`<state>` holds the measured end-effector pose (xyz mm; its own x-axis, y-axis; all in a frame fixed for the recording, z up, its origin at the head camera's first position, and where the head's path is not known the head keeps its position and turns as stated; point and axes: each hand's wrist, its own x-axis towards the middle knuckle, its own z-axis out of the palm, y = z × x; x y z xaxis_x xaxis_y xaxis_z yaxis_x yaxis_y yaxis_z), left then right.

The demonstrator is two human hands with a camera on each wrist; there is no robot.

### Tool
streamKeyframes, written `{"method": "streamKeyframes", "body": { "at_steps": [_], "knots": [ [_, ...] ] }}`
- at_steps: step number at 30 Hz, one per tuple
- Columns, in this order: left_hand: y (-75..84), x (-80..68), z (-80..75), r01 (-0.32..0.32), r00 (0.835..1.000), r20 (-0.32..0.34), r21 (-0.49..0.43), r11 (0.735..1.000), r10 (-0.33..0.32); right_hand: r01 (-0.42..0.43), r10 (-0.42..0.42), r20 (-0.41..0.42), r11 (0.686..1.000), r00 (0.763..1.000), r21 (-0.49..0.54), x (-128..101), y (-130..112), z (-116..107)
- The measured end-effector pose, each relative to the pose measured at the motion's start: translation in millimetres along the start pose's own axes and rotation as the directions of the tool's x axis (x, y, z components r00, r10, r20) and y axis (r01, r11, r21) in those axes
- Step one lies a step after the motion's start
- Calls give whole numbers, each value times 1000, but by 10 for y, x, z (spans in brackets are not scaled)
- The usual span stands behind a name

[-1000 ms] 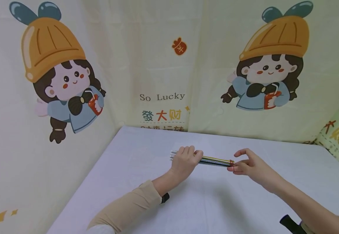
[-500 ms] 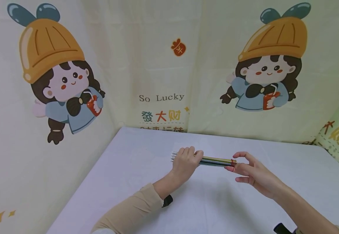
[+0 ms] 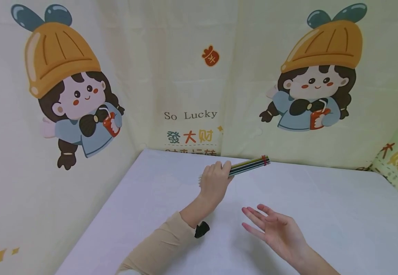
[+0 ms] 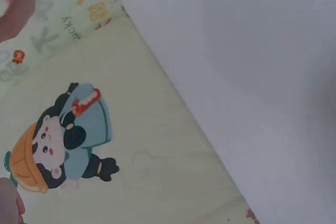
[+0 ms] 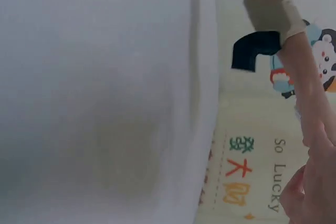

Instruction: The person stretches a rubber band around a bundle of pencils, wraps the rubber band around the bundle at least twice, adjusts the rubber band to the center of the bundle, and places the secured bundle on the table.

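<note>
My left hand (image 3: 214,182) grips a bundle of thin pencil-like sticks (image 3: 248,166), held above the white table. They are yellow, dark and pale green, with a red rubber band (image 3: 264,160) round the right end. That end tilts upward, and a few pale stick ends show at the left of the fist. My right hand (image 3: 283,233) is apart from the bundle, lower and to the right over the table, fingers spread and holding nothing. In the right wrist view, the left forearm (image 5: 308,90) shows at the right side.
A white cloth-covered table (image 3: 322,198) lies beneath both hands. Behind it hangs a cream curtain (image 3: 247,95) printed with cartoon figures and lettering. A black wrist mount (image 3: 202,229) sits at the left wrist, below the beige sleeve (image 3: 162,244).
My right hand has let go of the banded end and moved down and left, fingers spreading. My left hand has turned the bundle so its right end points up.
</note>
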<state>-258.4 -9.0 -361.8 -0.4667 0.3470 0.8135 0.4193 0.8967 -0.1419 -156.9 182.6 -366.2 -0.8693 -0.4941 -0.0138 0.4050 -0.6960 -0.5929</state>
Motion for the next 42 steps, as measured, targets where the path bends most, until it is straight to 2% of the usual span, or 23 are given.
{"method": "streamKeyframes", "body": {
  "at_steps": [1,2,3,4,5,6,7,8,9,10,11,12,13,14,15,16,17,19,24,28,33,37,42],
  "knots": [
    [-5,32,-13,3,1000,12,-2,1000,-3,30,-32,-14,991,999,-133,6,29,-5],
    [-10,52,-18,-6,1000,16,0,1000,6,86,-103,-45,955,994,-284,17,50,-8],
    [-19,62,-22,-22,1000,22,4,1000,22,146,-195,-63,878,979,-456,35,55,-9],
    [-27,64,-25,-41,999,28,14,999,40,185,-299,-72,746,952,-640,56,49,-2],
    [-34,58,-26,-58,998,34,20,998,57,199,-402,-55,562,914,-803,78,33,-2],
    [-42,45,-28,-73,997,41,27,997,72,184,-496,-22,364,868,-913,105,6,-3],
    [-51,29,-30,-88,995,42,41,995,86,149,-573,28,165,819,-975,133,-29,-6],
    [-58,12,-30,-104,994,45,52,993,102,113,-629,107,-31,770,-993,164,-72,-17],
    [-62,-4,-32,-120,992,54,58,991,117,80,-656,202,-211,727,-974,191,-128,-33],
    [-61,-20,-33,-134,990,59,67,989,130,38,-660,291,-369,693,-929,215,-186,-52],
    [-60,-35,-32,-148,988,64,70,986,144,13,-641,378,-497,668,-867,236,-245,-81],
    [-56,-50,-28,-164,985,66,77,983,159,1,-607,451,-595,654,-803,256,-302,-103],
    [-51,-64,-22,-180,982,66,82,980,175,-9,-560,514,-681,650,-732,269,-356,-122],
    [-46,-77,-14,-192,980,66,83,978,187,-8,-509,568,-749,647,-662,281,-406,-137],
    [-41,-89,-5,-203,978,65,86,975,198,1,-455,611,-802,648,-598,292,-448,-148],
    [-38,-101,5,-211,977,63,88,973,206,15,-399,647,-844,650,-535,301,-486,-155],
    [-35,-110,15,-217,975,59,90,972,213,37,-347,674,-874,652,-485,310,-517,-160],
    [-31,-127,28,-226,974,44,97,969,222,101,-252,713,-905,655,-413,332,-564,-159],
    [-26,-171,26,-247,969,7,103,964,248,251,-78,751,-916,655,-314,378,-604,-136],
    [-15,-204,10,-261,965,-3,114,959,263,288,2,751,-924,660,-251,392,-597,-126],
    [-7,-232,11,-264,963,-25,125,957,269,310,45,744,-925,667,-222,394,-572,-141],
    [-11,-253,11,-265,963,-22,118,957,269,306,30,742,-922,670,-238,404,-546,-154],
    [-25,-278,6,-266,964,22,110,958,265,208,-51,689,-935,723,-288,383,-570,-130]
  ]
}}
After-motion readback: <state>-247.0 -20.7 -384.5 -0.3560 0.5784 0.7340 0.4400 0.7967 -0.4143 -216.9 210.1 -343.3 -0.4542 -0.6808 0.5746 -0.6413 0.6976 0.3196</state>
